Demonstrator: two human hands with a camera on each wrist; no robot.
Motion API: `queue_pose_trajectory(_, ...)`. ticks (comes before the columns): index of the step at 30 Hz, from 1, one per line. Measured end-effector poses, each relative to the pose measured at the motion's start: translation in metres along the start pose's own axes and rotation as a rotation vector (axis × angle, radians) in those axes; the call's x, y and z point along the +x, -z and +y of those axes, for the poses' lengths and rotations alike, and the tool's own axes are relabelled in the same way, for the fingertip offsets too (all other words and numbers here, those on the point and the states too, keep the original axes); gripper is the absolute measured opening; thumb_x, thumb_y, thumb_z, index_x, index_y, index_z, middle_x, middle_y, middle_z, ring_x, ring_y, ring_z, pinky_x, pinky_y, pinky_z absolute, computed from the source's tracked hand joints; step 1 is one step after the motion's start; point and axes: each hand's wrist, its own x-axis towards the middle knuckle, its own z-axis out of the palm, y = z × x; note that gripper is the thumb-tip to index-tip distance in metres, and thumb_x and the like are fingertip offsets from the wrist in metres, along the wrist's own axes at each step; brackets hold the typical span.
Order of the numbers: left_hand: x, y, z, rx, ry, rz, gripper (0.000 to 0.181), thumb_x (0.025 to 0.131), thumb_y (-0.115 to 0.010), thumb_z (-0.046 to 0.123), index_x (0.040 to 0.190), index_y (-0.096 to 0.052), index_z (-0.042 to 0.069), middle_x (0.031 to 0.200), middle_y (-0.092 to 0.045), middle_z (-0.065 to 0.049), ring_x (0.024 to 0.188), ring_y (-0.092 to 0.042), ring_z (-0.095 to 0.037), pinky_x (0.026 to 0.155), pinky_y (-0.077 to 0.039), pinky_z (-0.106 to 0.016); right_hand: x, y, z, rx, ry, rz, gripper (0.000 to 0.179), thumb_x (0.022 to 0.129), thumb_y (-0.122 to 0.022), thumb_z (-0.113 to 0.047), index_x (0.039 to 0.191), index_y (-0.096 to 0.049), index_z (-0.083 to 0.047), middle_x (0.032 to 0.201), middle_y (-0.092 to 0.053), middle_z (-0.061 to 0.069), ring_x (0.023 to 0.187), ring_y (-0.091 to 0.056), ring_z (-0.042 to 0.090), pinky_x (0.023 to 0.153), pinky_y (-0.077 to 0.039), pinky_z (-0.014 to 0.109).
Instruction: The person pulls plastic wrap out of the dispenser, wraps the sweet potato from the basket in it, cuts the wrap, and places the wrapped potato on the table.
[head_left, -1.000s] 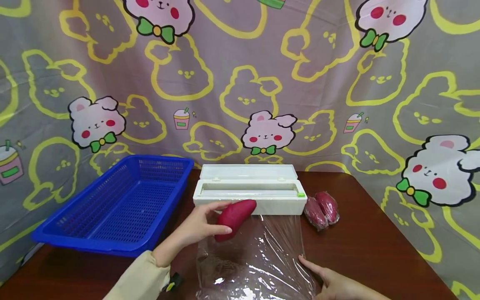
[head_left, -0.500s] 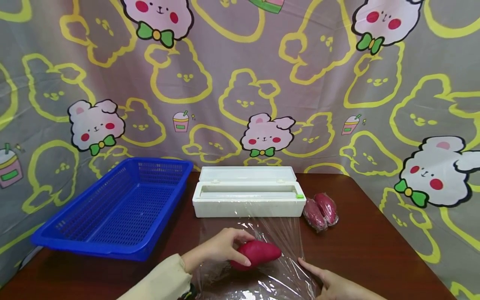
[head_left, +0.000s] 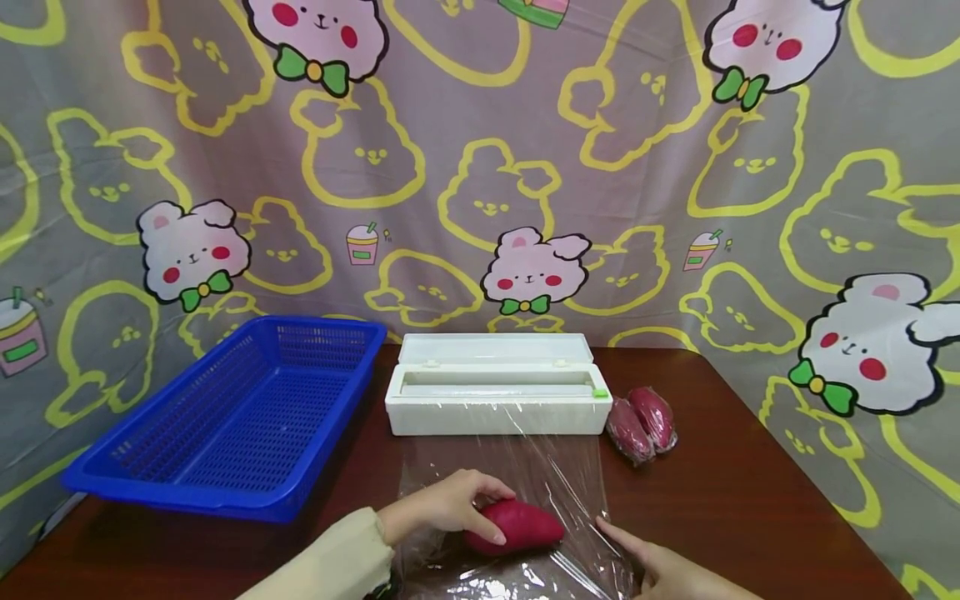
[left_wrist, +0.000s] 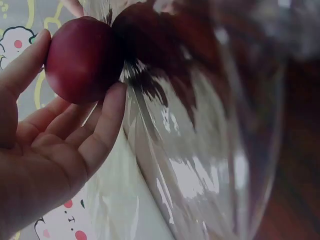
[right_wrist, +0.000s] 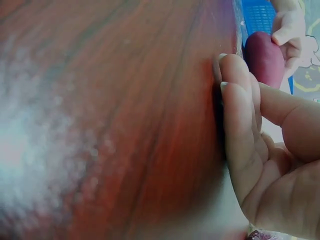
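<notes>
My left hand [head_left: 457, 504] grips a reddish-purple sweet potato [head_left: 525, 527] by its thicker left end, thumb on the near side. The sweet potato lies low over a sheet of clear cling film [head_left: 517, 462], pulled toward me from a white cling film dispenser [head_left: 498, 419]. In the left wrist view, the thumb and fingers surround the rounded end of the sweet potato [left_wrist: 85, 60], close beside the shiny film. At the film's right edge, my right hand [head_left: 667, 571] rests with its index finger stretched out. The right wrist view shows its fingertips [right_wrist: 231, 67] down at the tabletop.
A blue plastic basket [head_left: 225, 502] stands at the left of the dark wooden table [head_left: 720, 483]. Two film-wrapped sweet potatoes [head_left: 641, 422] lie right of the dispenser, whose lid [head_left: 495, 346] is raised. A patterned curtain [head_left: 420, 108] hangs behind.
My left hand has carried the sweet potato from in front of the dispenser toward me and right, lowering it onto the film. My right hand has stayed at the film's edge.
</notes>
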Motion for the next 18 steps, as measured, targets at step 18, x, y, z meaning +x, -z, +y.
queue_pose_trajectory(18, -0.021, 0.019, 0.003, 0.088, -0.063, 0.08, 0.054, 0.07, -0.075, 0.017, 0.116, -0.055, -0.003, 0.111, -0.058, -0.013, 0.101, -0.055, -0.023, 0.085, -0.043, -0.032, -0.007, 0.0, -0.003, -0.082, 0.273, 0.046, 0.087, 0.076, -0.07, -0.011, 0.137, -0.011, 0.005, 0.077, -0.054, -0.001, 0.058, -0.05, 0.004, 0.048, -0.044, 0.021)
